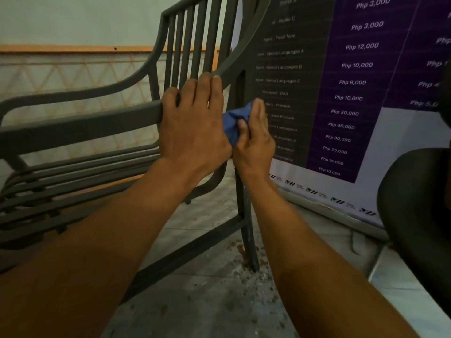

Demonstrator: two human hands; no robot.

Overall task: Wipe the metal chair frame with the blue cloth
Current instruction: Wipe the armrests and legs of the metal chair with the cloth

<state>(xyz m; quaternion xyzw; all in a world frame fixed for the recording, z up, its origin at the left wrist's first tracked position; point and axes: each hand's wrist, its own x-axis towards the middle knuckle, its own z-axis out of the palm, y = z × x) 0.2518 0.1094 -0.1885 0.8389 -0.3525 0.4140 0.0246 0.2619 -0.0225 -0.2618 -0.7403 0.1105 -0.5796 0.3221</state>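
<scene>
Metal chair frame [80,123] lies tipped on the floor, left of the purple price banner [353,81]. Left hand [192,125] clamped over its crossbar, steadying. Just right, touching it, right hand [255,140] closed on the bunched blue cloth [235,121], pressed against the upright leg. Judgement: keep the brace firm, run long strokes along the leg, refold cloth when soiled

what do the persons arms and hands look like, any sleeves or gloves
Both forearms are bare to the frame edge: no sleeves in view. The left hand and right hand wear no gloves, rings, watch or bracelets. The fingers look smudged with dark grime.
</scene>
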